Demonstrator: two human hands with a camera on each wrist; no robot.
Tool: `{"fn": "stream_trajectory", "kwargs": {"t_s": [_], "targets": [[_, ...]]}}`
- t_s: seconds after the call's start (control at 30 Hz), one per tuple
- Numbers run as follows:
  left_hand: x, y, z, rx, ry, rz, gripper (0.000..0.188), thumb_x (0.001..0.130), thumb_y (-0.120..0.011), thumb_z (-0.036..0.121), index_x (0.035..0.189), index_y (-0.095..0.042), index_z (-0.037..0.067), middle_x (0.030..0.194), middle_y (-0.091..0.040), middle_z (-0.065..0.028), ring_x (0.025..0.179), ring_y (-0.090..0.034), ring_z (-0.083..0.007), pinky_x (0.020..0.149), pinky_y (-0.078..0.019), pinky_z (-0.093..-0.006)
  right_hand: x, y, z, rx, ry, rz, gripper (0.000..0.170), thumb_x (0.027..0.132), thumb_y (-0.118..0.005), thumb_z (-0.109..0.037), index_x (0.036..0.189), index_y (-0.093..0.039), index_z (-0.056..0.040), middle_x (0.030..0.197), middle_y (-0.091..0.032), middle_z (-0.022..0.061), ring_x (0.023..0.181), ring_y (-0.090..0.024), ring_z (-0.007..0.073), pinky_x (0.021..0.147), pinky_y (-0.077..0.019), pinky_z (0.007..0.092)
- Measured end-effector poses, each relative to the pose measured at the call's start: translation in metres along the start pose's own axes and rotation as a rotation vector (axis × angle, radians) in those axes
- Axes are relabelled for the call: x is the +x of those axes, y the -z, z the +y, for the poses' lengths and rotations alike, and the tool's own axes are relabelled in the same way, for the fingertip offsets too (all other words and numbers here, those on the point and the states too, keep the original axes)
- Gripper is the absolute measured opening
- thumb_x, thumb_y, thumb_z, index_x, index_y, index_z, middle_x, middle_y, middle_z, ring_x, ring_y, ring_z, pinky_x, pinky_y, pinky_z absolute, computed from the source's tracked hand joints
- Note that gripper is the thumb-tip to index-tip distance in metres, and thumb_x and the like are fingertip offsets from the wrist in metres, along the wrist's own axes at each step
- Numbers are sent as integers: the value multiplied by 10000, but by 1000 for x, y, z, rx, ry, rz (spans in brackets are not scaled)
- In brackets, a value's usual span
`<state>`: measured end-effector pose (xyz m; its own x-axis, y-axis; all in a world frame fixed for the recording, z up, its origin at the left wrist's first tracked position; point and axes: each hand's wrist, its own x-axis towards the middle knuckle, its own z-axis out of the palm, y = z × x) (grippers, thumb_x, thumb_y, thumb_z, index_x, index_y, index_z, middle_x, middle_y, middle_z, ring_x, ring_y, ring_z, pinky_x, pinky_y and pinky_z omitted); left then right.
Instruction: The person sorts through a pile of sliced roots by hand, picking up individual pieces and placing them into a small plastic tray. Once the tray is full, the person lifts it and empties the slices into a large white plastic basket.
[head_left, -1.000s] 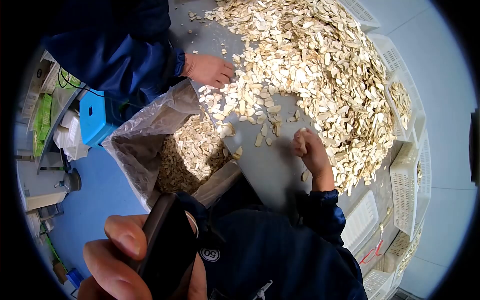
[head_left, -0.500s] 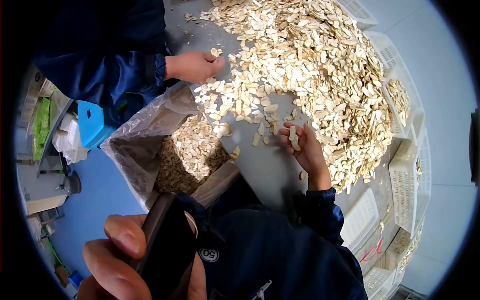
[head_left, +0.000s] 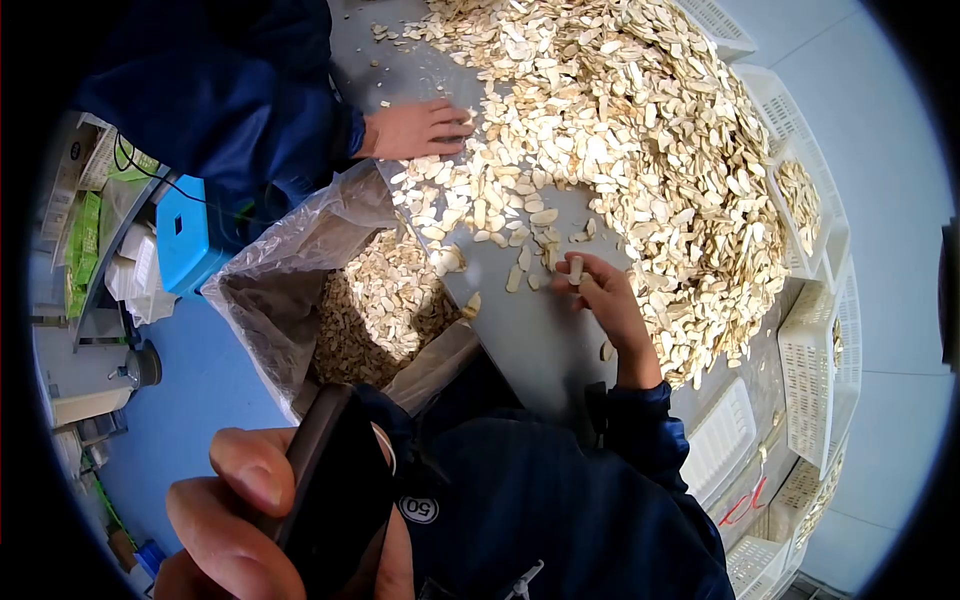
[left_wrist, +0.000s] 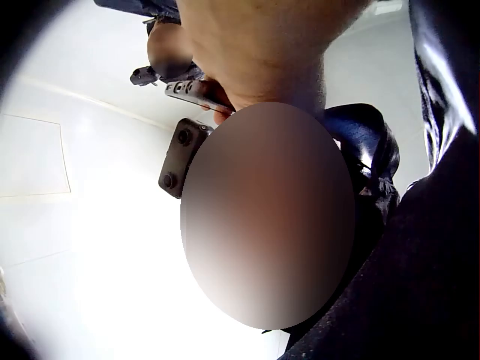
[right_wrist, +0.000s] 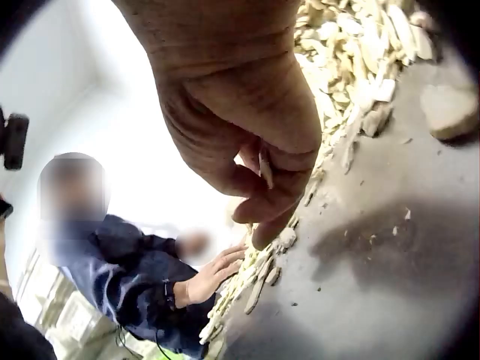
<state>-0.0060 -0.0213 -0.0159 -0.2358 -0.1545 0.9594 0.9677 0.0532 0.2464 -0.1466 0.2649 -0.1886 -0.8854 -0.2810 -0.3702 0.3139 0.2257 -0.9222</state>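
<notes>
My left hand (head_left: 235, 510) grips a dark phone (head_left: 335, 490) up close at the lower left of the head view. In the left wrist view a handheld device with buttons (left_wrist: 191, 94) shows at the fingers. My right hand (head_left: 615, 300) is over the grey table (head_left: 540, 345), at the near edge of a large heap of pale dried slices (head_left: 650, 150). Between its thumb and fingers it pinches a pale slice (head_left: 576, 270); the slice's edge (right_wrist: 266, 166) peeks out in the right wrist view. Several loose slices (head_left: 520, 265) lie just beyond the fingers.
Another person's hand (head_left: 415, 130) lies flat at the heap's left edge. A plastic-lined bin (head_left: 290, 240) holding slices stands against the table. White perforated baskets (head_left: 808, 390) line the right edge, near a white tray (head_left: 722, 440) and red-handled scissors (head_left: 745, 505). A blue box (head_left: 185, 240) is at left.
My right hand, curled at first, opened to show slices on its palm, then turned and closed its fingers on a slice. The other person's hand lifted slices, then returned flat. My left hand stayed still.
</notes>
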Motion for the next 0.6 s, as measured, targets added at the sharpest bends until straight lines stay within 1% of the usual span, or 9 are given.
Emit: {"fn": "stream_trajectory", "kwargs": {"t_s": [0.07,0.17,0.27,0.37,0.47,0.6], "targets": [[0,0,0,0,3,-3,652,980,-543,232,1541,-294,449,1633,-122,215,1368,-272,-362,1018,-288,-632,-2,-7,-5,-273,41,5,382,963,-516,-76,1320,-580,44,1219,-683,153,955,-711,174,724,-519,259],[1,-1,0,-2,3,-1,655,978,-545,228,1542,-293,447,1633,-122,214,1369,-273,-361,1020,-287,-632,5,-9,3,-325,169,121,312,947,-580,-108,1221,-637,29,1082,-720,156,862,-715,176,707,-531,292],[0,-1,-1,1,3,4,659,977,-548,225,1543,-293,445,1634,-123,214,1369,-274,-360,1023,-287,-631,17,-8,13,-677,292,268,279,907,-641,-176,1134,-658,-13,958,-717,175,849,-719,267,743,-539,358],[0,0,0,1,9,-1,663,975,-551,222,1544,-292,442,1634,-124,213,1370,-276,-359,1025,-287,-630,22,-18,10,-722,159,272,253,880,-692,-225,1030,-653,-25,848,-685,151,767,-677,320,710,-524,410],[-1,1,1,-2,13,-9,666,973,-554,219,1544,-291,440,1634,-125,212,1371,-277,-358,1028,-286,-630,31,-28,19,-773,223,328,241,844,-726,-226,964,-638,-36,793,-656,136,746,-657,327,677,-511,427],[-1,2,1,-1,22,-15,671,971,-558,215,1545,-290,437,1634,-126,212,1371,-278,-357,1031,-285,-629,28,-31,20,-784,243,326,251,811,-741,-190,987,-625,-52,783,-647,139,747,-651,327,672,-506,432]]}}
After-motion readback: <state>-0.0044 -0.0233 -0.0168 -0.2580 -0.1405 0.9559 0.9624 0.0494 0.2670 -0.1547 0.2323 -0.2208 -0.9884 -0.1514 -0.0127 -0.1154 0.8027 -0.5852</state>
